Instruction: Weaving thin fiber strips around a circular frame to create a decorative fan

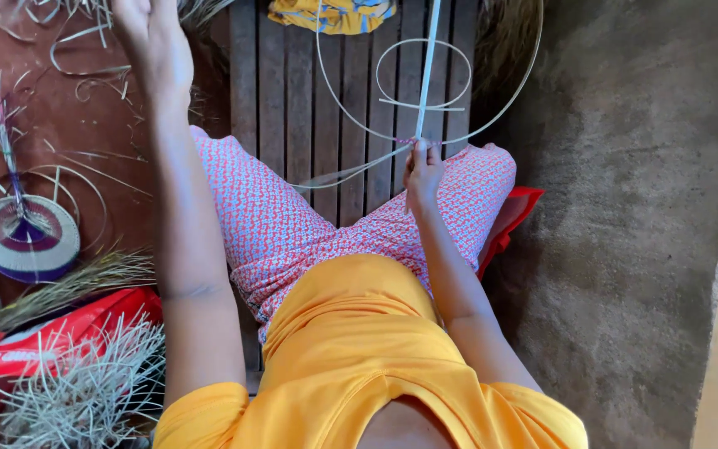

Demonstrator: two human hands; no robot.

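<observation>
My right hand (pixel 422 173) rests on my right knee and pinches a long pale strip of palm or cane (pixel 427 66). The strip runs straight up from my fingers and also curls in wide loops (pixel 422 73) over the wooden slat bench (pixel 292 91). My left hand (pixel 153 41) is raised far out to the left, at the top of the view; its fingers are cut off by the frame edge, so what it holds is hidden. I sit in an orange top and pink patterned trousers (pixel 292 224).
A round coiled woven piece in purple and tan (pixel 27 239) lies on the reddish floor at left, with loose strips about it. Bundles of dry grass (pixel 85 391) and a red bag (pixel 60 333) sit lower left. Bare concrete floor (pixel 625 208) is on the right.
</observation>
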